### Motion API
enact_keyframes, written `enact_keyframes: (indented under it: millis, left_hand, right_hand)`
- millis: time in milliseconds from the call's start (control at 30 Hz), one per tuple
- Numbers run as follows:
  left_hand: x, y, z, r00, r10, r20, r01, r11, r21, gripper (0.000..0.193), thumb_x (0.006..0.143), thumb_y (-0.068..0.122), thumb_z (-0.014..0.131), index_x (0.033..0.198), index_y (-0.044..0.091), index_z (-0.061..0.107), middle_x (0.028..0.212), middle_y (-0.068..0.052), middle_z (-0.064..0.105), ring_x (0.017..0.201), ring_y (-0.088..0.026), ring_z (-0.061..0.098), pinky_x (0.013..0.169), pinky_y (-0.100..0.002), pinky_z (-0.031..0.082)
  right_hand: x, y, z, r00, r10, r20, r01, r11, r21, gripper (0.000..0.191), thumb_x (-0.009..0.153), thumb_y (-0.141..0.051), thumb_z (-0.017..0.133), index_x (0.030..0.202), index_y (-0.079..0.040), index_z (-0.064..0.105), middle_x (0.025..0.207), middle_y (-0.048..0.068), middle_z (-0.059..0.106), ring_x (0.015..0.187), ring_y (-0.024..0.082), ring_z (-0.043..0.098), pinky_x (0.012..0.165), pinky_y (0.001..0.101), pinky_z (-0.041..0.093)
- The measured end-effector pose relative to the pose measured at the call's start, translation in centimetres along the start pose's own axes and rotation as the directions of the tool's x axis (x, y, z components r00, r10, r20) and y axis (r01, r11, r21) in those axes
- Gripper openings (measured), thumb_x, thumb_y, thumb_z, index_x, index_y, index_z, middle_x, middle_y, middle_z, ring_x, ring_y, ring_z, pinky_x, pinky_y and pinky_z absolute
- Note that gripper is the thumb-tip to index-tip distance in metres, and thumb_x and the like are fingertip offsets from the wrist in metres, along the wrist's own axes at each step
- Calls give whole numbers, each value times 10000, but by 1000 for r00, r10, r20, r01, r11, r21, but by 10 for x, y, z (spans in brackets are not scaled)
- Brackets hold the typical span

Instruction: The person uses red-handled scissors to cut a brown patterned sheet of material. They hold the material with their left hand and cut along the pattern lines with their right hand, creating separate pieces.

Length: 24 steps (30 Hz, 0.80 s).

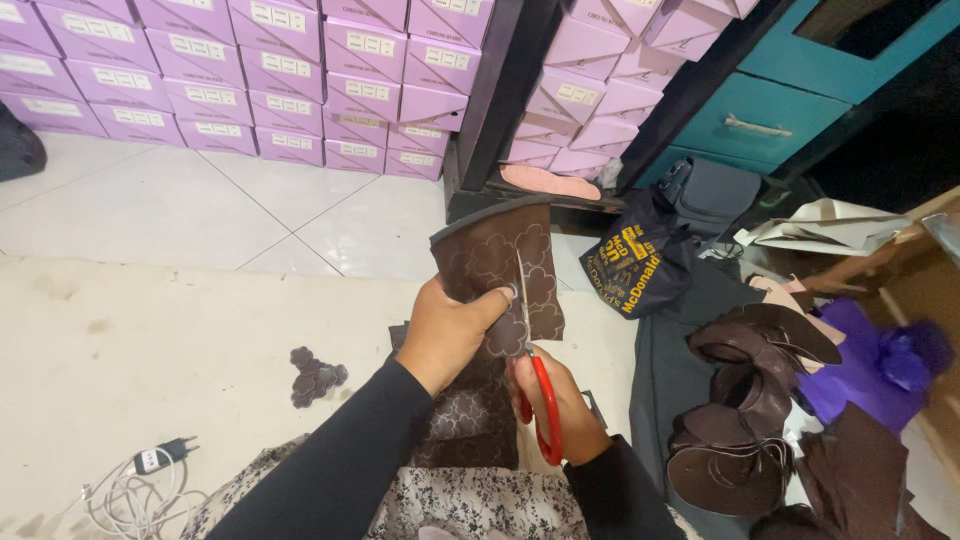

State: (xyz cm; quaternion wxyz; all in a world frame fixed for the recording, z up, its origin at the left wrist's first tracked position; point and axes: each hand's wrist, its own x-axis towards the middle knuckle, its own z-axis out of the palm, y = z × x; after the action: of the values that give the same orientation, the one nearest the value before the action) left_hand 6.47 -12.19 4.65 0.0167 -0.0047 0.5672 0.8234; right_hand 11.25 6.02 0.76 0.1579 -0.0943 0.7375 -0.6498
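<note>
Just right of the frame's centre, the left hand (450, 335) pinches a brown sheet stamped with cloud-like outlines (505, 265), thumb pressed across its lower edge and the other fingers curled behind it, so the sheet stands upright with its long axis running top to bottom. Directly below, the right hand (560, 405) has its fingers closed through the red handles of a pair of scissors (535, 375); the blades point straight up into the sheet, entering from its lower edge just right of the left thumb. Whether the blades are parted or shut is hard to tell, as they seem to overlap the dark material. Lower left of the hands, a small heap of cut brown shapes (315, 375) lies on the pale floor (150, 340).
</note>
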Motion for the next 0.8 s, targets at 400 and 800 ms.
enact_keyframes:
  millis: [400,800]
  left_hand:
    - [1,3,-2,999,-30,14,31,997,-67,266,835,74,732,1082,-19,709,978,-96,765,818,-152,723,723,-289,588]
    - [4,2,-6,997,-78,23,80,991,-109,274,825,65,740,1083,-22,711,984,-100,766,836,-165,721,746,-297,582]
  right_hand:
    - [-2,-4,-2,999,27,-28,-28,999,-38,382,1033,-426,476,918,-71,555,681,-5,463,561,83,452,500,251,390]
    - [-1,-7,-3,997,66,-43,-68,996,-52,389,1008,-461,513,900,-89,556,638,-28,449,520,64,428,467,235,367]
